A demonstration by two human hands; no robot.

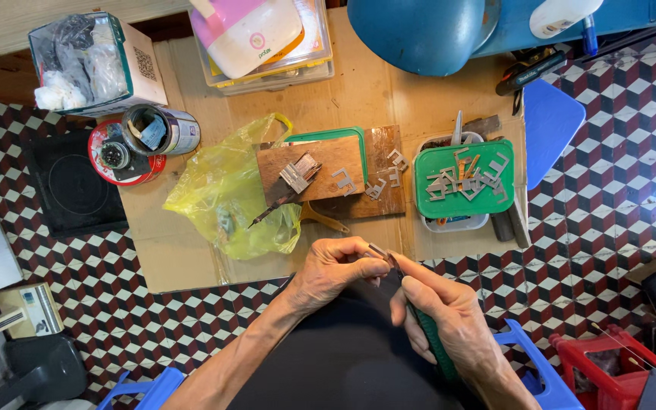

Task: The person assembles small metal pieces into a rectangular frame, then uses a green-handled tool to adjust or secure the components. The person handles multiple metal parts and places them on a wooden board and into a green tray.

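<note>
1. The left hand (335, 269) pinches a small thin metal piece (377, 250) between thumb and fingertips, just below the cardboard sheet (358, 91).
2. The right hand (449, 323) is clenched around a green-handled tool (433, 342), whose tip meets the metal piece at about 11 o'clock from that hand.
3. At 12 o'clock from the hands lie wooden blocks (328, 171) carrying a stack of E-shaped metal plates (299, 173) and several loose ones.
4. At 2 o'clock a green tray (495, 201) holds a heap of similar plates.
5. At 10 o'clock lies a crumpled yellow plastic bag (225, 193); farther out in the same direction stands a tin can (162, 130) beside a red round lid (127, 156).
6. A blue lamp shade (419, 34) hangs at 12 o'clock, far up.
</note>
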